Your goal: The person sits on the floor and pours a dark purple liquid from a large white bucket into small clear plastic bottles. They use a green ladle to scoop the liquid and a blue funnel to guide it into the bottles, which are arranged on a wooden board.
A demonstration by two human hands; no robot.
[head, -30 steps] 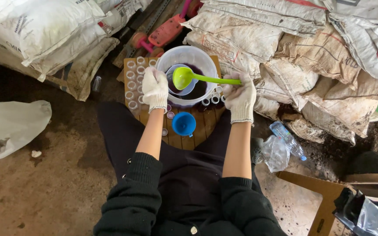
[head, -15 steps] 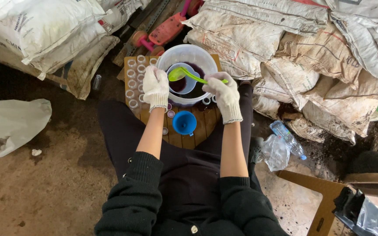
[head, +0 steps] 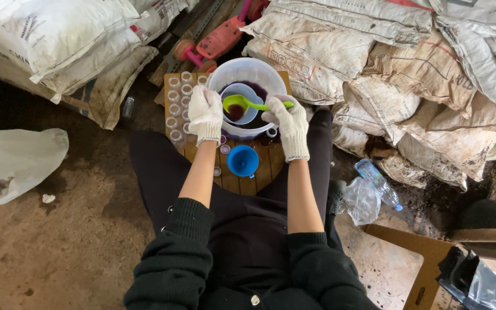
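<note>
Right hand [head: 289,121] closed on green ladle [head: 242,104] over white bucket [head: 247,73] | left hand [head: 205,112] curled, gripping bucket rim | wooden table [head: 262,166], blue funnel [head: 242,161] | sacks [head: 409,74] behind

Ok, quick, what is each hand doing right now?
Left hand: closed on the rim of the white plastic bucket.
Right hand: closed on the lime green plastic ladle.

The ladle [head: 242,104] is lime green, its bowl holding dark purple liquid. The bucket [head: 247,70] is translucent white, the funnel [head: 242,160] bright blue, the slatted worktop [head: 266,166] brown wood. White knit gloves cover the left hand [head: 205,113] and right hand [head: 287,121]; the sleeves [head: 179,252] are black. The sacks [head: 374,51] are dirty white.
</note>
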